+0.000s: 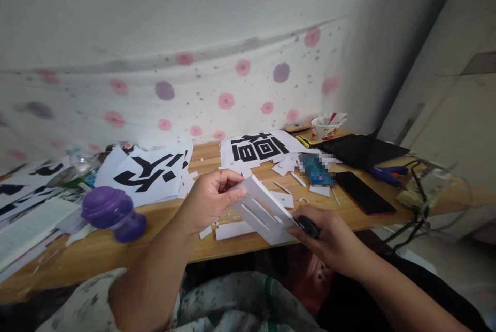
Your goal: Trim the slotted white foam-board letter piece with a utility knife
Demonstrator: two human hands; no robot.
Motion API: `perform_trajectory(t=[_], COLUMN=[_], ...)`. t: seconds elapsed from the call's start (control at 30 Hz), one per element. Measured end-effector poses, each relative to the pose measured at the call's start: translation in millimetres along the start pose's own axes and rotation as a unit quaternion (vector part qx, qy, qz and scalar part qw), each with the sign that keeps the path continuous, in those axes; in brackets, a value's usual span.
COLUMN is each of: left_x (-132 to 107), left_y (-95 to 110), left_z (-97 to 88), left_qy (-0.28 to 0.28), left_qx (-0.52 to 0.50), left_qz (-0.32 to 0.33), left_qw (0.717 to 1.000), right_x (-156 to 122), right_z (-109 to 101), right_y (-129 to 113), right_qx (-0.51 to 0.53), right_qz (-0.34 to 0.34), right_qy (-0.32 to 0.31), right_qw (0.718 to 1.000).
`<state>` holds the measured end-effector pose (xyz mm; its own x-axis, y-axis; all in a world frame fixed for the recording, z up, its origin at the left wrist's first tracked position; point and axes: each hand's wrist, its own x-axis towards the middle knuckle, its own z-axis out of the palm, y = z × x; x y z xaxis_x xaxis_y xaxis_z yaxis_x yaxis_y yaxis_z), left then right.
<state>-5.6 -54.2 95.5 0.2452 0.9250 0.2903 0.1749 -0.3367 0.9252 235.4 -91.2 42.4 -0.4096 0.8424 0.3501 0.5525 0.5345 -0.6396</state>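
My left hand pinches the upper edge of a white foam board piece with long slots cut through it, holding it tilted above the table's front edge. My right hand is closed around a dark-handled cutting tool whose tip rests at the board's lower right corner. White strips and offcuts lie on the wooden table just below the board.
Sheets printed with big black characters lie at the back. A purple lidded bottle sits at left beside an open book. Two phones, a black tablet, a paper cup and cables fill the right.
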Motion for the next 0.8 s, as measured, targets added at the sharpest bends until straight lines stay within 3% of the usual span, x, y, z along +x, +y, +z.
perform_trajectory(t=[0.23, 0.37, 0.43, 0.53, 0.67, 0.8], left_x=[-7, -10, -11, -13, -13, -14], left_y=[16, 14, 5, -12, -24, -30], left_z=[1.2, 0.5, 0.4, 3.8, 13.6, 20.1], left_qy=[-0.097, -0.066, -0.015, 0.052, 0.116, 0.111], left_qx=[0.159, 0.179, 0.119, -0.050, -0.240, -0.286], left_qz=[0.033, 0.069, 0.064, 0.039, 0.016, 0.000], left_qw=[0.982, 0.979, 0.991, 0.997, 0.964, 0.952], right_x=[-4, -2, 0, 2, 3, 0], right_z=[1, -2, -4, -6, -4, -2], right_y=[4, 5, 6, 4, -4, -11], right_qx=[-0.025, -0.003, 0.029, 0.093, 0.162, 0.182], right_qz=[-0.062, -0.079, -0.062, -0.014, 0.006, -0.017], right_qy=[-0.019, 0.037, 0.113, 0.201, 0.242, 0.277], right_qw=[0.998, 0.996, 0.991, 0.975, 0.957, 0.943])
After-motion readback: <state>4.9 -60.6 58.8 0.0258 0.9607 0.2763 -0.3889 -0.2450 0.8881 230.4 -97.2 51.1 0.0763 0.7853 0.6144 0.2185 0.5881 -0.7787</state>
